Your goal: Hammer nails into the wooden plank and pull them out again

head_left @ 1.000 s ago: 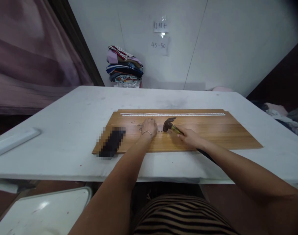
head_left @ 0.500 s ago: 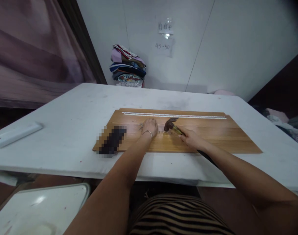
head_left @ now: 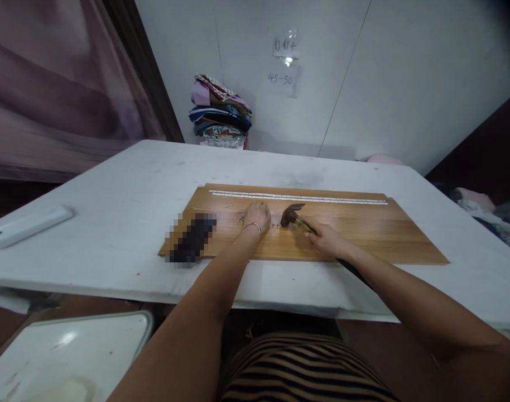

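A wooden board (head_left: 355,223) lies flat on the white-covered table, with two pale printed strips (head_left: 301,196) along its far side. My right hand (head_left: 325,239) grips a claw hammer (head_left: 290,215) by its yellow and black handle. The hammer's head is low over the board, close to a short row of small nails (head_left: 275,226). My left hand (head_left: 257,216), with a bracelet at the wrist, is down on the board with fingers curled and closed. Its fingertips are hidden, so what they hold cannot be seen. Loose nails (head_left: 240,216) lie just left of it.
A blurred-out dark object (head_left: 194,237) rests on the board's left end. On the table (head_left: 112,195) at far left is a long white object (head_left: 29,226). Folded cloths (head_left: 221,114) are stacked against the wall. A white stool (head_left: 71,352) stands below left.
The hammer head has dipped very slightly toward the board. My left hand stays in the same place beside the loose nails.
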`<state>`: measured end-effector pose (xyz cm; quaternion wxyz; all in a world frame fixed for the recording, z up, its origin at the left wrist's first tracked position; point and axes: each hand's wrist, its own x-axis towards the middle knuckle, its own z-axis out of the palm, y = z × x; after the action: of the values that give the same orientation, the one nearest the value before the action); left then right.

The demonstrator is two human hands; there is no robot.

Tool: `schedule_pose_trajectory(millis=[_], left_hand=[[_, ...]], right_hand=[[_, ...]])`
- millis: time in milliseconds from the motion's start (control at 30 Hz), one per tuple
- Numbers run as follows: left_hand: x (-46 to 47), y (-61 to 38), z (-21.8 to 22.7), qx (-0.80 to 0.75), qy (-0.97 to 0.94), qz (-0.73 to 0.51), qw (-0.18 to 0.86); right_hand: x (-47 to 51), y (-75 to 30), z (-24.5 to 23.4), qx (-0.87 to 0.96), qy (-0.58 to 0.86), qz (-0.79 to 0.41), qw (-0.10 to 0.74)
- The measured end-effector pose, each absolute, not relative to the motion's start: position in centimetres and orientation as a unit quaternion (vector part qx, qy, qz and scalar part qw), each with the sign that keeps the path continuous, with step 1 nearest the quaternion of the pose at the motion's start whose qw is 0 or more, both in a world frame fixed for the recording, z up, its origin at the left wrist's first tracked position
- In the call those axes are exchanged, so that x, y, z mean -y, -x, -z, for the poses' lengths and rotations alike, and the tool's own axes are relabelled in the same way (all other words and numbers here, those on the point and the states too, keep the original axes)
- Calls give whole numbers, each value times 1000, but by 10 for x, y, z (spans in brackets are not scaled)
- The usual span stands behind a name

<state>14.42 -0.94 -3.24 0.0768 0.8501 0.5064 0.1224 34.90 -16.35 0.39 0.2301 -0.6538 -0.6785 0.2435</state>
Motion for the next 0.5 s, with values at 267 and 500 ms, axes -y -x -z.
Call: schedule_pose_trajectory(millis=[267, 500], left_hand=[[11, -144, 29, -508, -849, -117, 82], [10, -145, 29, -511, -848, -115, 84]], right_hand=[[162, -347, -14, 686, 640, -244, 246], [164, -347, -8, 676, 653, -256, 228]])
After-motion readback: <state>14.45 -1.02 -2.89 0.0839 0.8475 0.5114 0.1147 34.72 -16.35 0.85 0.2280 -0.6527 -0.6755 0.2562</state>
